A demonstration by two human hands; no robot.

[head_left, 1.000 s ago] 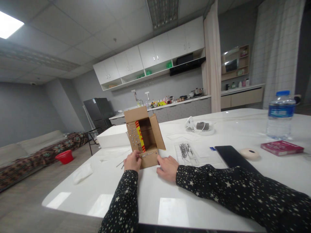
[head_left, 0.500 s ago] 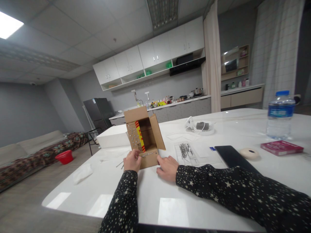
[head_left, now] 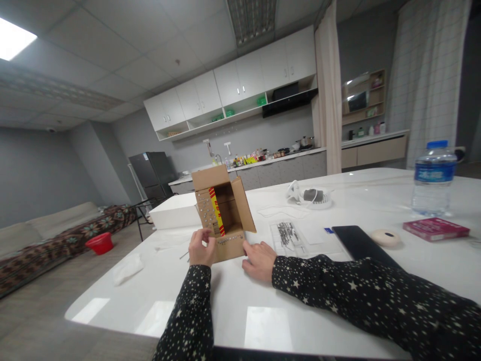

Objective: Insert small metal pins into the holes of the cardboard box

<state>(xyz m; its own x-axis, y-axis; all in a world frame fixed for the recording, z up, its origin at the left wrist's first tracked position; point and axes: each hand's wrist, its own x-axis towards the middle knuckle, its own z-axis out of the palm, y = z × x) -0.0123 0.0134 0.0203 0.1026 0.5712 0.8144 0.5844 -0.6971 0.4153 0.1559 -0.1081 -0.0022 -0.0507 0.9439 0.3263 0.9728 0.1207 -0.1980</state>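
An open cardboard box [head_left: 230, 245] stands on the white table with its opening towards me. Rows of small shiny studs [head_left: 205, 203] dot its left flap and its lower flap, and yellow-and-red tape [head_left: 217, 213] runs down its left side. At the box's lower left, my left hand [head_left: 202, 248] is curled, thumb and forefinger close together; whatever they pinch is too small to make out. My right hand [head_left: 259, 258] lies bent on the table, its fingertips at the right edge of the lower flap.
Right of the box lies a clear tray of metal pieces [head_left: 287, 236]. Beyond it are a black phone [head_left: 363, 245], a beige round case [head_left: 386, 238], a magenta box [head_left: 435, 229] and a water bottle [head_left: 433, 180]. A white device [head_left: 313, 196] sits behind; crumpled tissue [head_left: 128, 268] is left.
My left hand has drawn slightly left and up, off the lower flap, with its fingers more curled. My right hand and the box have stayed put.
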